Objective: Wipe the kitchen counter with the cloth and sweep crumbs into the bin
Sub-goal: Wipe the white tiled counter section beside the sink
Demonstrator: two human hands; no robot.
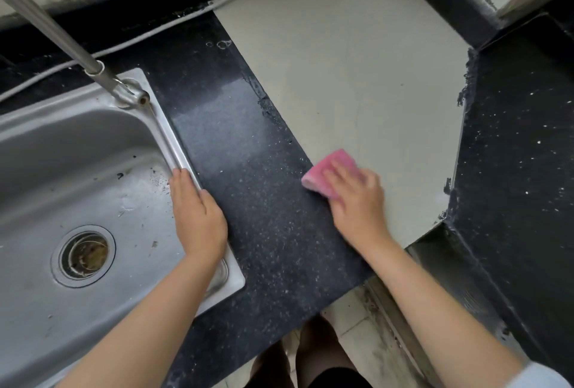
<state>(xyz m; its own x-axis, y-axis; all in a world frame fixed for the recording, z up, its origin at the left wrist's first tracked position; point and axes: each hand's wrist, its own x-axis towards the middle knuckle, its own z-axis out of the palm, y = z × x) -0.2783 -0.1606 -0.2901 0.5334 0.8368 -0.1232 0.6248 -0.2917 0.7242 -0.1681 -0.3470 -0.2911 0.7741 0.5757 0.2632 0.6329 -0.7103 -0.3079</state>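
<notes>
— Dark speckled counter is running beside a steel sink, with pale floor at two o'clock. Where's the cloth?

— At the counter's three o'clock edge, half overhanging the floor, under the right hand.

— Is it gripping?

— Pressing, I'd say: fingers are lying fairly flat on top, though blur is hiding whether the thumb is curling round.

— How will it handle?

— Looks soft, thick and light, likely damp; it should fold easily, so a flat palm over its middle suits it best.

— And the left hand?

— It's resting on the sink rim at nine o'clock, fingers straight and pointing to twelve, holding nothing. Both forearms are reaching forward.
</notes>
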